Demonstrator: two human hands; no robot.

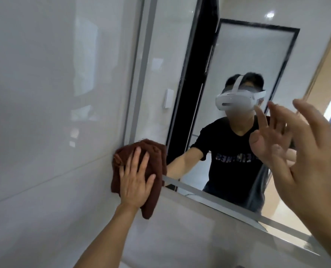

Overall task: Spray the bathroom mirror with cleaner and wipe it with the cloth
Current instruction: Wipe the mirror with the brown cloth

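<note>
Right hand (304, 151) hovers spread-fingered before the mirror (228, 64), holding nothing; left hand (136, 178) presses the brown cloth (151, 151) flat at the mirror's lower-left corner.

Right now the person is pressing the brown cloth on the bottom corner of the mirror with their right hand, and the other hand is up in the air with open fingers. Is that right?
Not quite. The head view shows the left hand pressing the brown cloth on the bottom corner of the mirror. The right hand is the one raised with open fingers.
</note>
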